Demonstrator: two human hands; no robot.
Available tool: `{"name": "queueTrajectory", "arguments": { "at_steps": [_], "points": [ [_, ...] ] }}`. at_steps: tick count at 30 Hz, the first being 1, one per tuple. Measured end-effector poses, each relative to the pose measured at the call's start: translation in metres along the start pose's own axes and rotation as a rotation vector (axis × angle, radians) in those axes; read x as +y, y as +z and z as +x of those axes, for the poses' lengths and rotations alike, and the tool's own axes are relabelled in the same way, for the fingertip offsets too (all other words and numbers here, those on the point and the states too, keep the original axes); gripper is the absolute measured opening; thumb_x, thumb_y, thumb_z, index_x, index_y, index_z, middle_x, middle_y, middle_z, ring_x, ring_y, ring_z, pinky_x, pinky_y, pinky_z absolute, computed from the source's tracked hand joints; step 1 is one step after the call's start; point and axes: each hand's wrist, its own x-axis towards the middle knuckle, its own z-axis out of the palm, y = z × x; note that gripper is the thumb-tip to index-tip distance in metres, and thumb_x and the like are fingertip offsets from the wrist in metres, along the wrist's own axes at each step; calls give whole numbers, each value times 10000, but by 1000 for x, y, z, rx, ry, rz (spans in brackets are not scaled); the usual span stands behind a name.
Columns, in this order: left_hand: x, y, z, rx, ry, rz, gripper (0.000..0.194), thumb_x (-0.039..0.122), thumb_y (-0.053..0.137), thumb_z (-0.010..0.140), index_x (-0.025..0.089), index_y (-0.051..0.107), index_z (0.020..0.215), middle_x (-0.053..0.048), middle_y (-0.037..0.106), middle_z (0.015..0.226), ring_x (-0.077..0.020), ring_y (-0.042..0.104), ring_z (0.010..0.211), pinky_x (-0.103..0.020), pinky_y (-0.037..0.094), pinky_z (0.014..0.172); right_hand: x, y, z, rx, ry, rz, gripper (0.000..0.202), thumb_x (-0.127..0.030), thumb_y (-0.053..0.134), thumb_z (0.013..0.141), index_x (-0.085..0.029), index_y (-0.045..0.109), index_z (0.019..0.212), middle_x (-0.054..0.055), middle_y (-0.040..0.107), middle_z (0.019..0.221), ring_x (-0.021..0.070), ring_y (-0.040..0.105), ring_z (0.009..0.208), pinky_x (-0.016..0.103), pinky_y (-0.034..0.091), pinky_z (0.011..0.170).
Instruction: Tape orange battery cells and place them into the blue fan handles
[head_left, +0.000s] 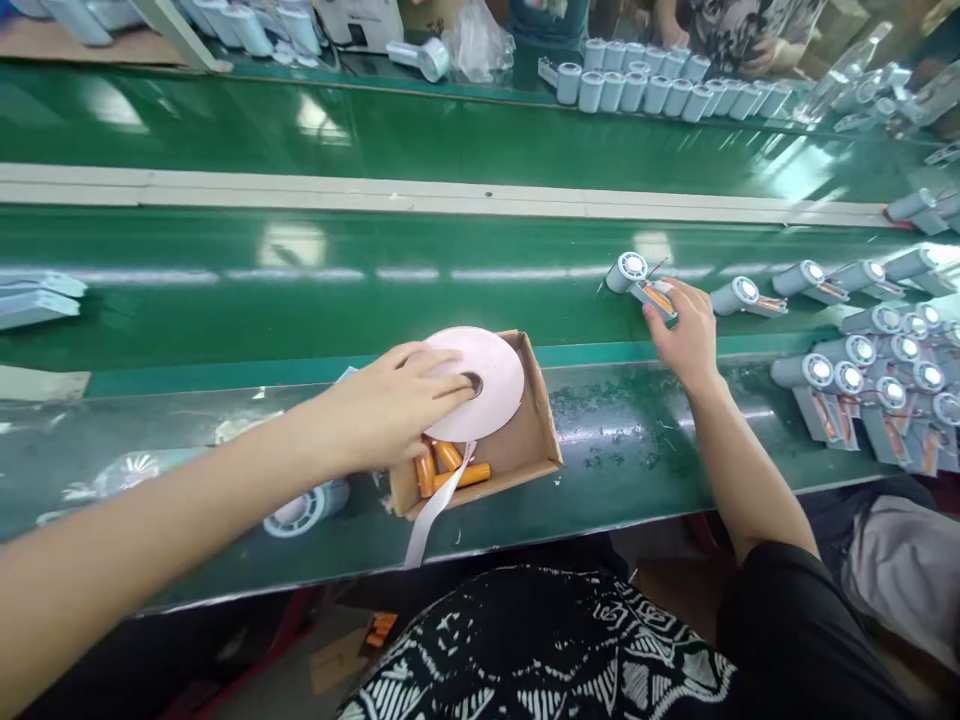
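Head view has the left hand (409,400) loosely spread on a pale roll (496,380) by the green tabletop's (622,470) near edge, right hand (684,325) pinching a grey device (628,271), a person (742,35) opposite.

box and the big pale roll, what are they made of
The box looks like matte cardboard: brown, with thin, folded walls. The pale roll seems smooth wound paper or plastic tape, given its loose thin strip; I can't tell which.
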Motion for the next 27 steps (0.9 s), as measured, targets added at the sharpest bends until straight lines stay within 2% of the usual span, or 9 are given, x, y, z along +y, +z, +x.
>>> {"name": "queueTrajectory", "arguments": {
  "at_steps": [4, 8, 11, 15, 18, 21, 23, 25, 27],
  "points": [
    [11, 21, -23, 30, -97, 152, 487, 41, 548, 859, 175, 710, 1297, -122, 718, 1414, -400, 456, 1521, -739, 200, 1273, -74, -25, -24, 38, -133, 247, 287, -349, 612, 1039, -233, 736, 1270, 126, 769, 1298, 315, 706, 1242, 525, 564, 1096],
    [16, 16, -38, 137, -180, 112, 363, 261, 594, 936, 164, 724, 1261, -174, 730, 1299, -498, 440, 1471, -723, 354, 1196, -141, -44, -53, -127, -228, 539, 283, -338, 619, 1068, -235, 702, 1318, 110, 766, 1249, 205, 740, 909, 363, 634, 797],
    [20, 16, -50, 192, -227, 57, 417, 389, 663, 876, 127, 738, 1192, -213, 722, 1229, -514, 484, 1402, -685, 430, 1158, -174, -44, -70, -264, -357, 604, 317, -363, 571, 1101, -218, 663, 1367, 138, 734, 1333, 249, 722, 1089, 449, 625, 957],
    [19, 30, -51, 250, -218, -9, 405, 420, 658, 850, 143, 731, 1137, -189, 726, 1162, -464, 562, 1315, -675, 397, 1209, -189, -32, -79, -342, -421, 501, 352, -439, 561, 1093, -210, 696, 1326, 180, 589, 1541, 323, 607, 1299, 561, 555, 1100],
    [15, 43, -51, 289, -225, -56, 477, 463, 663, 808, 155, 681, 1172, -182, 714, 1204, -480, 524, 1330, -666, 453, 1153, -183, -21, -88, -444, -353, 378, 257, -395, 623, 1041, -196, 773, 1102, 172, 554, 1577, 347, 580, 1309, 578, 535, 1120],
    [20, 47, -55, 446, -278, -55, 535, 479, 644, 829, 166, 598, 1260, -174, 675, 1267, -490, 475, 1371, -694, 444, 1147, -181, -17, -100, -449, -245, 362, 180, -321, 671, 984, -184, 787, 999, 175, 575, 1573, 386, 535, 1381, 616, 469, 1175],
    [30, 43, -59, 581, -327, -46, 542, 486, 651, 879, 198, 538, 1324, -139, 638, 1273, -472, 479, 1376, -701, 416, 1175, -191, -23, -106, -384, -148, 455, 288, -413, 748, 948, -195, 783, 1133, 180, 590, 1568, 403, 521, 1394, 636, 448, 1175],
    [44, 37, -65, 684, -365, -19, 592, 496, 721, 885, 238, 496, 1368, -107, 598, 1265, -460, 461, 1396, -680, 425, 1176, -210, -33, -109, -429, -107, 695, 493, -550, 797, 920, -203, 746, 1266, 170, 688, 1436, 344, 628, 1241, 552, 531, 1081],
    [56, 30, -75, 750, -353, 45, 677, 460, 808, 850, 267, 477, 1408, -98, 580, 1251, -452, 425, 1426, -669, 430, 1175, -237, -41, -113, -613, -141, 1020, 469, -600, 740, 975, -189, 763, 1200, 107, 795, 1124, 216, 699, 910, 376, 591, 875]
  ]
}}
